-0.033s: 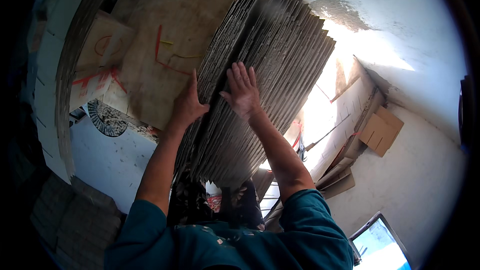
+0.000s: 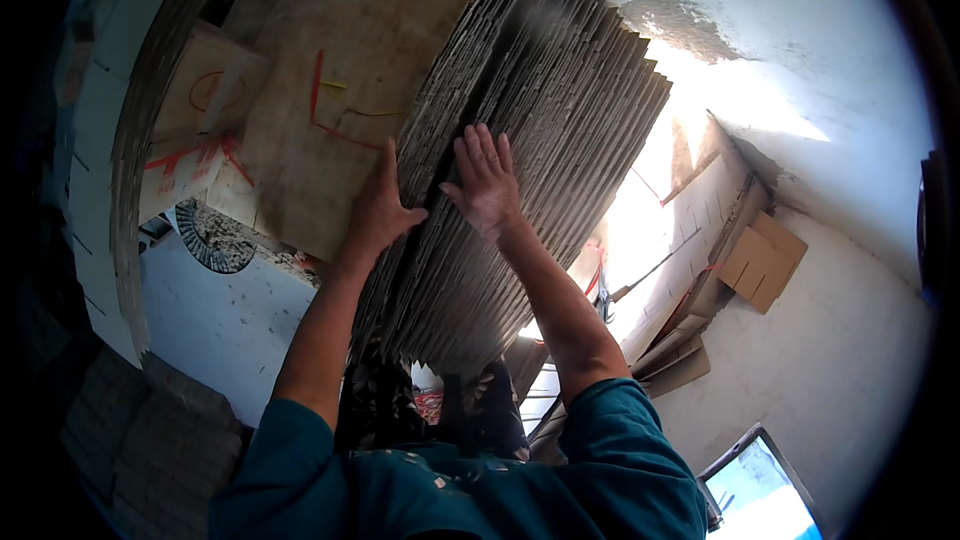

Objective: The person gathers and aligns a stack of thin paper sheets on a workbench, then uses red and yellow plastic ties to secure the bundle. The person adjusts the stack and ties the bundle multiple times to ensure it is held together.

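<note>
I have my left hand and right hand pressed flat, fingers spread, on the upright stack of cardboard sheets ahead; stiff, probably heavy, best gripped by its edges

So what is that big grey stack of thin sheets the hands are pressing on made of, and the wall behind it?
The grey stack of flat sheets looks like cardboard: thin layered edges, matt and dusty, fanned like folded cartons. Both the left hand and the right hand lie flat on it. The pale wall looks like painted plaster, rough and patchy; I cannot be sure.
</note>
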{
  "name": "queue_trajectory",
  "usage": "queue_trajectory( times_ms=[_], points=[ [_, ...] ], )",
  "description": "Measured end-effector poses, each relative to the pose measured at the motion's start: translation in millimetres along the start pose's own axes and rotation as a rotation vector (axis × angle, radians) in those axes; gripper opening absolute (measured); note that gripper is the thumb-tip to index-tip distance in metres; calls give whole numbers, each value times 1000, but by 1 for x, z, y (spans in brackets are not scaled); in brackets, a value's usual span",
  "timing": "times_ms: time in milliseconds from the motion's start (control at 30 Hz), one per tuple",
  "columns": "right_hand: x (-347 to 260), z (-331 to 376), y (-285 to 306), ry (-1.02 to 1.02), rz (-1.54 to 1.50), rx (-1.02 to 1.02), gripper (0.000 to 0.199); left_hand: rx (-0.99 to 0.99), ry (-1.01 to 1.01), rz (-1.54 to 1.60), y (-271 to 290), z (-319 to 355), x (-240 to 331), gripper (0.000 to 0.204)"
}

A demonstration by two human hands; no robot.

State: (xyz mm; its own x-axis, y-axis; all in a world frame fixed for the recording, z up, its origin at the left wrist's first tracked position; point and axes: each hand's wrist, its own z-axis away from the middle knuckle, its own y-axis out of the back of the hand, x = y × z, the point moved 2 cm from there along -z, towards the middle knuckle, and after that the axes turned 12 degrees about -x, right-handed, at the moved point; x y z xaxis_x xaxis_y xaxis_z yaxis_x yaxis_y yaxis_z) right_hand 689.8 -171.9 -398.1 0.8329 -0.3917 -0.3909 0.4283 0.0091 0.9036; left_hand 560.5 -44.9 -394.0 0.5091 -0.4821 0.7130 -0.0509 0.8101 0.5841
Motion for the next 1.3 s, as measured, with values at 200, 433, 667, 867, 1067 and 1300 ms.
queue_trajectory(
  times_ms=[200,433,667,867,1067,1300],
  points=[
    [5,1,-5,9,10,28,69,65,48,93,-7,-8,-1,80],
    [2,0,-4,19,-28,57,68,149,-106,-104,-9,-32,13,77],
    [7,1,-8,38,-72,82,68,97,-166,-122,-11,-43,12,80],
    [5,-1,-7,25,-91,67,70,-10,-149,-80,-6,-42,13,89],
    [8,-4,3,66,-172,38,72,-132,-129,-4,-3,-36,20,108],
    [-3,19,4,-97,-89,-22,73,-151,-110,165,2,-35,8,111]
  ],
)
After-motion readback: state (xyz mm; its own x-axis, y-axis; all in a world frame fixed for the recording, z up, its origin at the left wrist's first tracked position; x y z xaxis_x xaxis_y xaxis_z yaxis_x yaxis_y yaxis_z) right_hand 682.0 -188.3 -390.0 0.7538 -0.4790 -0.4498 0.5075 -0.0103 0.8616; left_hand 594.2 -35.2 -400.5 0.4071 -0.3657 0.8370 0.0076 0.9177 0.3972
